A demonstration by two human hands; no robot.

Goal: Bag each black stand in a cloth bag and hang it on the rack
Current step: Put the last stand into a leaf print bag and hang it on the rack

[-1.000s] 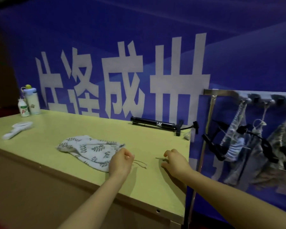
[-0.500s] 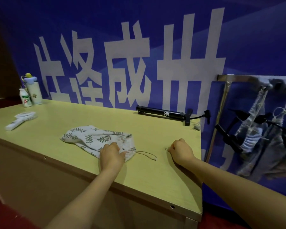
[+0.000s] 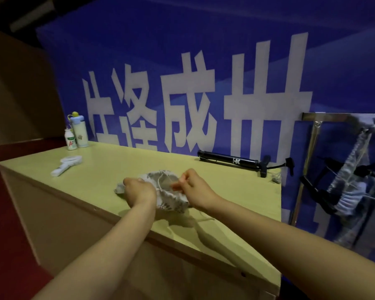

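Observation:
A white cloth bag with a grey leaf print is lifted just above the yellow table, its mouth held wide toward me. My left hand grips the left rim and my right hand pinches the right rim. Its drawstring trails on the table below. At the right a metal rack carries several cloth bags with black stands sticking out of them. I cannot tell whether the held bag has anything inside.
A black hand pump lies along the table's back edge under the blue banner. A white hand-held fan lies at the left, with a bottle and a small drink bottle at the far left corner. The table's right edge ends beside the rack.
Both hands came together on the bag, which was lying flat; it is now raised and its mouth pulled wide. My right hand left the table surface near the drawstring end.

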